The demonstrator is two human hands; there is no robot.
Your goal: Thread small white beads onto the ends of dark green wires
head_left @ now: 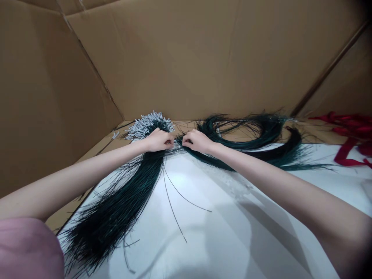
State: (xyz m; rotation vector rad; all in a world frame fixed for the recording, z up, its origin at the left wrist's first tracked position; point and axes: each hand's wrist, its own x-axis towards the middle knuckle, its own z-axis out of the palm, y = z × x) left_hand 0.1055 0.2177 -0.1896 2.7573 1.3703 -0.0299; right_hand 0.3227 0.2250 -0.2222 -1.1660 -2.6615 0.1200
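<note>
A thick bundle of dark green wire stems (122, 201) lies across the left of the table, its far end crowned with pale blue-white beaded tips (142, 126). My left hand (159, 140) rests over this bundle just below the beads, fingers curled closed; what they pinch is hidden. Two loose thin wires trail from beneath it. Close by on the right, my right hand (197, 141) is closed in a pinch at the tips of another bunch of dark green wires (215, 159). A small gap separates the hands.
A curved bunch of dark green wires (255, 144) lies behind my right forearm. Red ribbon (348, 153) is heaped at the far right. Brown cardboard walls (203, 58) enclose the back and sides of the white table (186, 201). A loose beaded piece (115, 135) lies at left.
</note>
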